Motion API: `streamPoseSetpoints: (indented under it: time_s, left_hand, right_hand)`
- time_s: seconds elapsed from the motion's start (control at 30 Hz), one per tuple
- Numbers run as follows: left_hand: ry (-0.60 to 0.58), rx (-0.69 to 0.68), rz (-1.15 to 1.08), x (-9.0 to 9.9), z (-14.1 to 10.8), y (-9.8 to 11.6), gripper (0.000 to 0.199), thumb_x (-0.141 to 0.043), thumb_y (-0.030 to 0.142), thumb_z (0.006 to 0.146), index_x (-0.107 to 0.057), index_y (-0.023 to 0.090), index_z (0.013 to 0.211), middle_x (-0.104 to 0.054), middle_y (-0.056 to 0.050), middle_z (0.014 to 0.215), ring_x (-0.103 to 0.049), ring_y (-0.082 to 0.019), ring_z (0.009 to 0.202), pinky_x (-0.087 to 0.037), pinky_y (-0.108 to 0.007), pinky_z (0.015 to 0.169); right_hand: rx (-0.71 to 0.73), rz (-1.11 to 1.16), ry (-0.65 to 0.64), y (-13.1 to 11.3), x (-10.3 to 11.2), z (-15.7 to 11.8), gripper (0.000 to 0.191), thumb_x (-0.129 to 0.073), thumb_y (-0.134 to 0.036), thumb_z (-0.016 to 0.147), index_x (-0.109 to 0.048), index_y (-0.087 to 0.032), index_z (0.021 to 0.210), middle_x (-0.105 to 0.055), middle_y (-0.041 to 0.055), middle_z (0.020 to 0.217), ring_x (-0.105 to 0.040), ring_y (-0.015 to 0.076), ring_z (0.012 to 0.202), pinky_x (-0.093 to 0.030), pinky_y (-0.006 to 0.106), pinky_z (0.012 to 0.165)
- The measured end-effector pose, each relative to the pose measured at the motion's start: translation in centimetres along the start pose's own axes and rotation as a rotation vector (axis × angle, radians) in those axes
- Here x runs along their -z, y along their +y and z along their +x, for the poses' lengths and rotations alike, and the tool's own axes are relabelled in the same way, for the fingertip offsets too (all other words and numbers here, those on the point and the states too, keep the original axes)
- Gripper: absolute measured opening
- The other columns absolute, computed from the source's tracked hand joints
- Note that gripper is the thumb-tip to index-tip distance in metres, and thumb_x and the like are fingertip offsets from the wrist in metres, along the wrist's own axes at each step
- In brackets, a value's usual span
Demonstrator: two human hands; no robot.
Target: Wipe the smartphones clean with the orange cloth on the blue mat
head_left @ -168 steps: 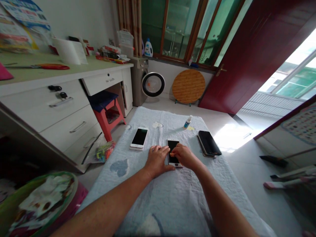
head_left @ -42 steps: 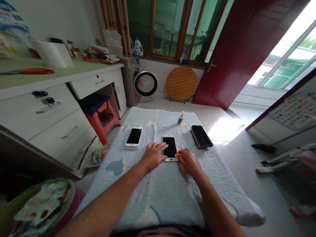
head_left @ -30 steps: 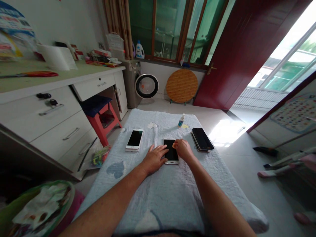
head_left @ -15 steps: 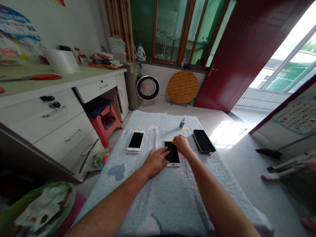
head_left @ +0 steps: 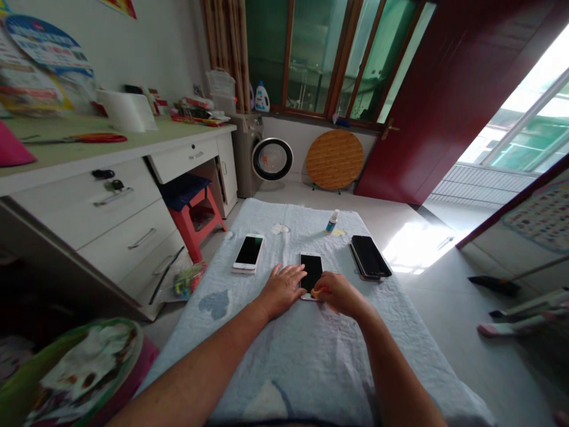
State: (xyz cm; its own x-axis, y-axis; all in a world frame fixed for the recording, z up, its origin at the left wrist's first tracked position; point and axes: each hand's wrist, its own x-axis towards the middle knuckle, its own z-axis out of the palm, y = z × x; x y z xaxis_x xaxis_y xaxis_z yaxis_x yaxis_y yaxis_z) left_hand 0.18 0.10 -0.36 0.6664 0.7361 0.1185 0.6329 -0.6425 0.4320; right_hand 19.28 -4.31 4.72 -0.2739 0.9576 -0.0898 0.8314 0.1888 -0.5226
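A white-framed smartphone (head_left: 311, 265) with a dark screen lies face up on the cloth-covered table. My left hand (head_left: 281, 289) rests flat against its left edge, fingers spread, fingertips on the phone. At the lower end of the screen, my right hand (head_left: 340, 293) pinches a small orange piece (head_left: 315, 293) and presses it on the glass; most of the piece is hidden by the fingers. To the left sits a white phone (head_left: 249, 251), apparently stacked on another. Dark phones (head_left: 370, 256) lie stacked at the right. A small spray bottle (head_left: 331, 223) stands upright beyond the middle phone.
Pale blue cloth (head_left: 293, 367) covers the low table. On the left are a white desk (head_left: 120, 207), a red stool (head_left: 195, 222) and a waste bin (head_left: 137, 356) with used tissues. A washing machine (head_left: 244, 160) with its door open stands behind.
My right hand has slid the orange piece from the phone's upper right down to its lower end. My left hand stays on the phone's left edge. The view has shifted slightly.
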Motion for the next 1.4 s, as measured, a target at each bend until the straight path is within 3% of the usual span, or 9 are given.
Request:
streamPoseSetpoints:
  time_s: [0.2, 0.37, 0.47, 0.57, 0.77, 1.0, 1.2, 1.4]
  left_hand:
    - [0.048, -0.003, 0.006, -0.1, -0.2, 0.0, 0.041, -0.056, 0.037, 0.089, -0.053, 0.025, 0.128, -0.046, -0.007, 0.144, -0.04, -0.024, 0.133, -0.019, -0.053, 0.112]
    - [0.243, 0.053, -0.069, 0.2, 0.3, -0.2, 0.042, -0.047, 0.024, 0.09, -0.049, 0.02, 0.131, -0.054, -0.009, 0.136, -0.047, -0.021, 0.126, -0.031, -0.042, 0.109]
    - [0.327, 0.152, -0.097, 1.1, 0.8, -0.8, 0.051, -0.039, 0.011, 0.084, -0.047, 0.018, 0.134, -0.054, -0.008, 0.135, -0.049, -0.02, 0.124, -0.036, -0.038, 0.107]
    - [0.245, 0.212, -0.066, 2.4, 0.9, -1.1, 0.06, -0.036, 0.004, 0.076, -0.048, 0.016, 0.133, -0.055, -0.009, 0.133, -0.05, -0.019, 0.123, -0.037, -0.035, 0.107]
    - [-0.067, 0.075, 0.027, 3.2, -0.4, 1.5, 0.046, -0.045, 0.011, 0.079, -0.056, 0.014, 0.124, -0.059, -0.011, 0.127, -0.053, -0.024, 0.119, -0.038, -0.035, 0.105]
    - [0.033, 0.119, 0.02, 0.8, -1.6, 3.6, 0.052, -0.066, 0.039, 0.075, -0.056, 0.016, 0.121, -0.059, -0.012, 0.125, -0.052, -0.03, 0.116, -0.039, -0.041, 0.101]
    - [0.105, 0.15, -0.008, -0.3, -1.4, 3.3, 0.057, -0.07, 0.044, 0.074, -0.056, 0.016, 0.122, -0.062, -0.011, 0.121, -0.053, -0.03, 0.115, -0.041, -0.039, 0.098]
    - [0.151, 0.165, -0.007, -0.9, -1.2, 3.5, 0.066, -0.071, 0.047, 0.075, -0.052, 0.014, 0.129, -0.061, -0.012, 0.122, -0.052, -0.029, 0.115, -0.038, -0.038, 0.101]
  right_hand:
    - [-0.085, 0.299, -0.004, 2.9, 0.4, -0.9, 0.022, -0.058, -0.022, 0.071, -0.07, -0.015, 0.088, -0.065, 0.0007, 0.074, -0.056, 0.0121, 0.065, -0.04, 0.021, 0.06]
    - [-0.197, 0.56, 0.212, 4.5, -0.6, -0.6, 0.033, -0.058, -0.032, 0.071, -0.064, -0.014, 0.099, -0.062, 0.0001, 0.074, -0.054, 0.0111, 0.06, -0.041, 0.021, 0.055]
    - [-0.277, 0.605, 0.285, 4.8, -0.8, -0.3, 0.031, -0.058, -0.036, 0.069, -0.063, -0.015, 0.092, -0.06, -0.0005, 0.068, -0.053, 0.0114, 0.057, -0.039, 0.021, 0.05]
    - [-0.32, 0.627, 0.301, 5.1, -0.9, 0.0, 0.03, -0.058, -0.037, 0.067, -0.063, -0.015, 0.087, -0.058, -0.0012, 0.063, -0.051, 0.0109, 0.053, -0.036, 0.02, 0.047]
    - [-0.345, 0.642, 0.28, 5.4, -1.4, 0.2, 0.032, -0.059, -0.035, 0.067, -0.065, -0.013, 0.089, -0.061, 0.0002, 0.065, -0.054, 0.0121, 0.056, -0.037, 0.021, 0.049]
    - [-0.312, 0.723, 0.255, 5.0, -1.5, 0.1, 0.032, -0.062, -0.036, 0.067, -0.065, -0.012, 0.087, -0.06, -0.0015, 0.063, -0.053, 0.0116, 0.054, -0.038, 0.021, 0.049]
    - [-0.32, 0.81, 0.283, 4.3, -1.4, 0.1, 0.031, -0.065, -0.038, 0.065, -0.066, -0.013, 0.083, -0.061, -0.001, 0.063, -0.054, 0.012, 0.056, -0.038, 0.021, 0.05]
    - [-0.297, 1.093, 0.299, 4.0, -1.2, 0.1, 0.04, -0.075, -0.043, 0.058, -0.065, -0.012, 0.081, -0.065, 0.0029, 0.07, -0.057, 0.0128, 0.058, -0.042, 0.022, 0.054]
